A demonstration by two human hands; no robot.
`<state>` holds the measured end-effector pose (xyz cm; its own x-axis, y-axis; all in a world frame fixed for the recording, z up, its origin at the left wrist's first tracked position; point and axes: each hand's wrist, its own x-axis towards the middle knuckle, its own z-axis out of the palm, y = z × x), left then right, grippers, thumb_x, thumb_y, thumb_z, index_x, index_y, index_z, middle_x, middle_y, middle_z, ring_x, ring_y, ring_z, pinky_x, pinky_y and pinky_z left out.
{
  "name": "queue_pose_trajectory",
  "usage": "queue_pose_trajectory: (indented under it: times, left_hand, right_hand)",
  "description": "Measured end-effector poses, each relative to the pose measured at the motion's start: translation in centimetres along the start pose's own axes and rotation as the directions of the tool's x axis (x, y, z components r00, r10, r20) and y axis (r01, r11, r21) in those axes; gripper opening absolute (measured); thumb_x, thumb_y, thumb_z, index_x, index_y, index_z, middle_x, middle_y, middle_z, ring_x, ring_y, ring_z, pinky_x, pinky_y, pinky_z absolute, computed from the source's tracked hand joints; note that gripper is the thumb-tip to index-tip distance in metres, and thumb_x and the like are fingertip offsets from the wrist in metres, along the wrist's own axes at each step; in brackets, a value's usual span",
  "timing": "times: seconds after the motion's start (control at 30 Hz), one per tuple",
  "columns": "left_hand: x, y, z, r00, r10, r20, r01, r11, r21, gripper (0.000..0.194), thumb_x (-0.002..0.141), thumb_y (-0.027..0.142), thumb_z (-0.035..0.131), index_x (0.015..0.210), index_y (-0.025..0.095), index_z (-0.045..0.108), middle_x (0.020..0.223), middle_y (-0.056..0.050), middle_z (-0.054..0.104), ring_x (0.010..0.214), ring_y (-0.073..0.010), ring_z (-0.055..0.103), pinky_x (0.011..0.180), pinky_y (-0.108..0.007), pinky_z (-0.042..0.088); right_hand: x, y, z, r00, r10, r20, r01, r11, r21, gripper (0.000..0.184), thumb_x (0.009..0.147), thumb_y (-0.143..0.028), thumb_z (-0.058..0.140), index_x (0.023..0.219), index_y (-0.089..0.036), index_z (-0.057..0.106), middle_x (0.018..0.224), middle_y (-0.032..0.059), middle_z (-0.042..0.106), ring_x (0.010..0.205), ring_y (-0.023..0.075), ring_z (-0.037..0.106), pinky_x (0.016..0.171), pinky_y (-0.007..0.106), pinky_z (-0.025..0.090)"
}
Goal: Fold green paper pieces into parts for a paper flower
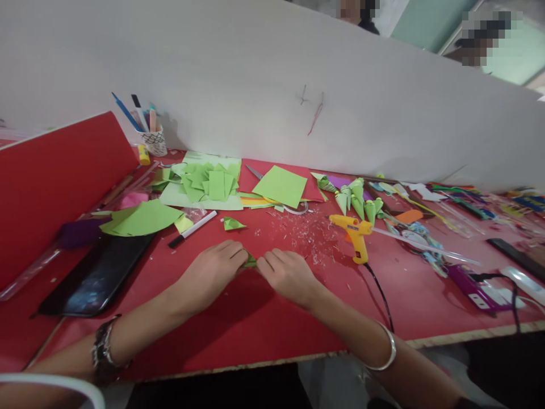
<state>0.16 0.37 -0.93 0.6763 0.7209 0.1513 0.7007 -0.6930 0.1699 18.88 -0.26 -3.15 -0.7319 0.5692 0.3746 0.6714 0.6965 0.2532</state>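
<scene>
My left hand (212, 274) and my right hand (288, 275) rest on the red table (264, 324), fingertips meeting over a small piece of green paper (250, 261). Both hands have their fingers curled and pressed onto that paper, which is mostly hidden under them. A small folded green piece (233, 224) lies just beyond my left hand. A yellow glue gun (356, 234) stands to the right of my right hand, its black cord running to the table's front edge.
A heap of green paper squares (208, 183), a flat green sheet (280, 185) and several green paper cones (356, 199) lie further back. A black phone (96, 275), a marker (192, 229), a pen cup (152, 139) and a red divider (51, 176) stand left. Craft clutter fills the right.
</scene>
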Motion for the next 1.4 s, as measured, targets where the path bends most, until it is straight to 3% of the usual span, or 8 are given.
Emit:
queue_pose_trajectory:
  times: [0.23, 0.37, 0.5, 0.6, 0.73, 0.97, 1.2, 1.4]
  left_hand:
    - [-0.1, -0.2, 0.1, 1.000, -0.017, -0.007, 0.016, 0.989, -0.147, 0.013, 0.084, 0.017, 0.043, 0.071, 0.015, 0.048, 0.072, -0.001, 0.050, 0.066, -0.0139, 0.045, 0.058, -0.025, 0.035]
    - [-0.1, -0.7, -0.2, 0.982, -0.187, 0.027, 0.181, 0.893, -0.412, 0.015, 0.078, 0.026, 0.052, 0.068, 0.016, 0.046, 0.068, 0.002, 0.050, 0.061, -0.0111, 0.045, 0.055, -0.022, 0.036]
    - [0.2, -1.7, -0.2, 0.928, -0.316, 0.198, 0.372, 0.735, -0.566, 0.028, 0.070, 0.043, 0.058, 0.075, 0.015, 0.052, 0.066, 0.002, 0.054, 0.059, -0.0119, 0.048, 0.053, -0.022, 0.037]
    - [0.5, -2.2, -0.1, 0.903, -0.194, 0.382, 0.419, 0.590, -0.690, 0.031, 0.070, 0.042, 0.058, 0.085, 0.015, 0.059, 0.069, 0.001, 0.058, 0.063, -0.0125, 0.052, 0.057, -0.022, 0.040]
    - [0.9, -1.9, 0.0, 0.863, -0.065, 0.501, 0.479, 0.422, -0.770, 0.029, 0.074, 0.041, 0.052, 0.070, 0.014, 0.062, 0.062, 0.000, 0.060, 0.055, -0.0109, 0.053, 0.055, -0.021, 0.042]
    - [0.1, -0.7, 0.5, 0.928, -0.223, 0.298, 0.371, 0.597, -0.711, 0.029, 0.081, 0.034, 0.045, 0.067, 0.014, 0.061, 0.058, 0.001, 0.060, 0.050, -0.0099, 0.053, 0.050, -0.019, 0.039]
    - [-0.7, -0.4, 0.8, 0.998, 0.020, 0.061, 0.014, 0.860, -0.511, 0.024, 0.083, 0.014, 0.038, 0.077, 0.016, 0.061, 0.070, -0.001, 0.064, 0.066, -0.0117, 0.057, 0.062, -0.020, 0.039]
    - [-0.9, -0.5, 1.6, 0.988, 0.153, 0.002, -0.139, 0.905, -0.403, 0.025, 0.084, 0.016, 0.035, 0.085, 0.017, 0.059, 0.072, -0.002, 0.065, 0.065, -0.0125, 0.057, 0.062, -0.021, 0.038]
  right_hand:
    - [0.0, 0.4, -0.9, 0.994, -0.050, 0.094, 0.044, 0.997, 0.063, 0.016, 0.079, -0.007, 0.043, 0.073, -0.016, 0.054, 0.057, 0.0013, 0.053, 0.053, 0.0128, 0.042, 0.045, 0.027, 0.016]
    - [-0.1, 0.8, -1.3, 0.993, -0.113, 0.028, 0.113, 0.994, 0.012, 0.017, 0.082, -0.009, 0.041, 0.077, -0.015, 0.056, 0.058, 0.0010, 0.053, 0.055, 0.0122, 0.044, 0.047, 0.027, 0.019]
    - [-0.1, 0.9, -1.6, 0.978, -0.193, -0.080, 0.188, 0.979, -0.076, 0.016, 0.084, -0.010, 0.041, 0.078, -0.014, 0.055, 0.056, -0.0009, 0.051, 0.054, 0.0110, 0.043, 0.048, 0.026, 0.020]
    - [0.1, 0.8, -1.7, 0.965, -0.234, -0.119, 0.221, 0.969, -0.113, 0.014, 0.083, -0.011, 0.043, 0.076, -0.014, 0.054, 0.055, -0.0021, 0.050, 0.052, 0.0105, 0.042, 0.048, 0.026, 0.019]
    - [0.1, 0.8, -1.6, 0.965, -0.239, -0.112, 0.225, 0.966, -0.128, 0.013, 0.083, -0.010, 0.043, 0.076, -0.014, 0.054, 0.056, -0.0021, 0.051, 0.052, 0.0106, 0.043, 0.048, 0.026, 0.019]
    - [0.1, 0.9, -1.3, 0.990, -0.123, 0.067, 0.121, 0.992, 0.022, 0.021, 0.088, -0.015, 0.037, 0.077, -0.014, 0.055, 0.060, 0.0013, 0.056, 0.056, 0.0119, 0.048, 0.048, 0.027, 0.019]
    - [1.0, 1.8, -2.3, 0.900, -0.071, 0.430, -0.082, 0.941, 0.327, 0.032, 0.089, -0.038, 0.037, 0.075, -0.017, 0.057, 0.063, -0.0003, 0.061, 0.054, 0.0096, 0.050, 0.047, 0.023, 0.017]
    - [1.4, 2.9, -2.3, 0.868, -0.219, 0.445, -0.159, 0.727, 0.668, 0.031, 0.089, -0.032, 0.038, 0.073, -0.016, 0.058, 0.061, -0.0019, 0.057, 0.056, 0.0074, 0.046, 0.054, 0.020, 0.026]
